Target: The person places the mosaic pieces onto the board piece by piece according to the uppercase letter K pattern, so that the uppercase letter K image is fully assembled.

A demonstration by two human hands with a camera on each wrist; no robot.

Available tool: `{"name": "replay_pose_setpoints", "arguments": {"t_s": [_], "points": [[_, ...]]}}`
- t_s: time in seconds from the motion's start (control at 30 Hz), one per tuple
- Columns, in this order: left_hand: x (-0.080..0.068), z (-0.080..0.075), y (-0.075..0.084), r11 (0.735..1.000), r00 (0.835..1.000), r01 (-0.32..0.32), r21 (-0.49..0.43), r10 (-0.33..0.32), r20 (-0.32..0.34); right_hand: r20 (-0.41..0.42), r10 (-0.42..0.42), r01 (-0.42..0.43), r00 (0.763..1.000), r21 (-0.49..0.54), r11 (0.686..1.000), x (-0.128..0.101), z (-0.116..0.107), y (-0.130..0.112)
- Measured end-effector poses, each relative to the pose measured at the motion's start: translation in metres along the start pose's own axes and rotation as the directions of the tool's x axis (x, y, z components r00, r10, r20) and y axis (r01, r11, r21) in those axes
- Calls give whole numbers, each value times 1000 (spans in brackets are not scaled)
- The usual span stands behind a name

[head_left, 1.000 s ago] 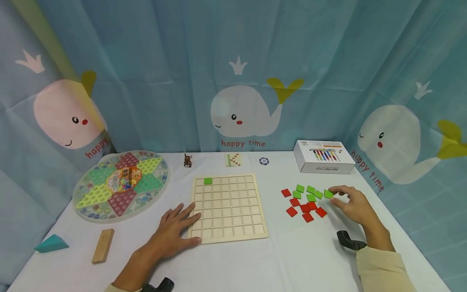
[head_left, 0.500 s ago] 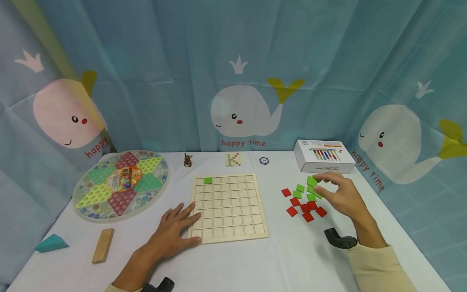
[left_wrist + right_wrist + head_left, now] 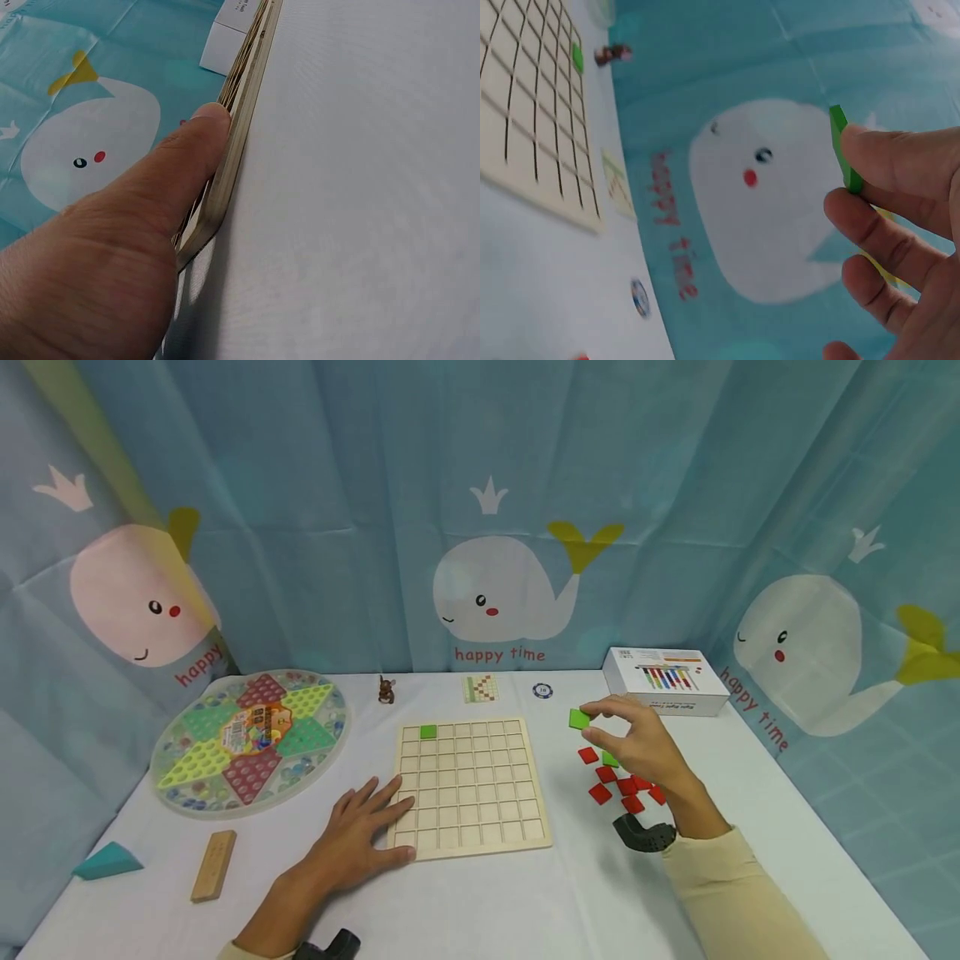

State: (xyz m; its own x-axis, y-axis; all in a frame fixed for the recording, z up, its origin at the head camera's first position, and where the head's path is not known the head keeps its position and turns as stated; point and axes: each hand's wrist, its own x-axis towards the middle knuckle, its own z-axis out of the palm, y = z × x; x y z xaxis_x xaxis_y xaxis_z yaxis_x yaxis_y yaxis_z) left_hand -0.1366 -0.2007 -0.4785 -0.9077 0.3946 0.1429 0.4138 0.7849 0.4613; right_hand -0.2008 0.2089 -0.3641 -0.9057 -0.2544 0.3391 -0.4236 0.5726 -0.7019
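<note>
Green square tile (image 3: 578, 719) is pinched btwn thumb & fingers of R hand (image 3: 637, 742); nothing else is seen held there, other fingers loosely bent. Tile is held up off the white-covered surface (image 3: 555, 906), to R of wooden grid board (image 3: 468, 806) & near the far end of the loose pile; in R wrist view it's seen nearly edge-on.

Below R hand, red tiles (image 3: 600, 794) are strewn on the surface, some touching or overlapping; another green tile (image 3: 610, 759) is partly hidden by the hand. One placed green tile (image 3: 427, 732) is seated in board's far row, 2nd cell from L.

L hand (image 3: 358, 839) is rested at board's L edge, fingers spread & fairly straight, nothing gripped; thumb is laid by near-L corner, touching the edge per L wrist view.

Round Chinese checkers set (image 3: 251, 743) is set at far L, w/ teal wedge (image 3: 107, 861) & wooden block (image 3: 213, 866) nearer. Along the back, L to R, are lined up: small brown mouse figurine (image 3: 386, 690), patterned card (image 3: 480, 688), poker chip (image 3: 543, 691), white box (image 3: 665, 681). Backdrop is formed by blue curtain (image 3: 337, 568), printed w/ whales & "happy time".
</note>
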Motion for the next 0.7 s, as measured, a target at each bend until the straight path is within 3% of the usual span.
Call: {"name": "replay_pose_setpoints", "arguments": {"t_s": [0.27, 0.7], "points": [[0, 0, 0, 1000, 1000, -8, -1, 8, -4, 23, -74, 72, 997, 66, 995, 22, 38, -13], [0, 1, -2, 1000, 1000, -12, 1, 12, -2, 94, -104, 88, 990, 156, 984, 49, 109, -23]]}}
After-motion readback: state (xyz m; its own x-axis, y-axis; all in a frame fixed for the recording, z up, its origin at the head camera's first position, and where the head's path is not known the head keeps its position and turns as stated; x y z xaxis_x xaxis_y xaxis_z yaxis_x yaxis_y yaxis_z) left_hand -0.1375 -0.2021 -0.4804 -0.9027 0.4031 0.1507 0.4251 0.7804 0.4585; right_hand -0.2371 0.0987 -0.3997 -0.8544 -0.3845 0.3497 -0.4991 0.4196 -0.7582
